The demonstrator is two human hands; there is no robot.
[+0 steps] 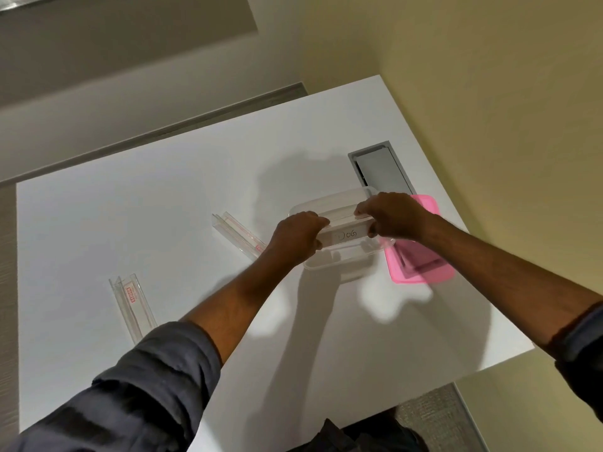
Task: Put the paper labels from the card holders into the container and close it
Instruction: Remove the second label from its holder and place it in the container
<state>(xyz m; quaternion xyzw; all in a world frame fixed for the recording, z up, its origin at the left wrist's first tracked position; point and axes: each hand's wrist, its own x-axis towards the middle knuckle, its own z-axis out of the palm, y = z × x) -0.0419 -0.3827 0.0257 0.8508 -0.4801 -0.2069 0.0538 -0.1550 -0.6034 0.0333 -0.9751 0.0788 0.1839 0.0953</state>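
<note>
Over an open clear plastic container (339,267) both my hands hold a clear card holder (346,234) with a white paper label that carries handwriting. My left hand (295,238) grips its left end. Its right end is pinched by my right hand (388,216). A pink lid (424,269) lies on the table right of the container, partly under it. Two more clear card holders rest on the white table (130,223): one (239,234) just left of my left hand, another (132,305) at the near left; each shows a red-printed label.
A grey cable hatch (380,168) is set into the table behind the container. The table's right edge (489,256) runs close to the pink lid. Beige wall beyond.
</note>
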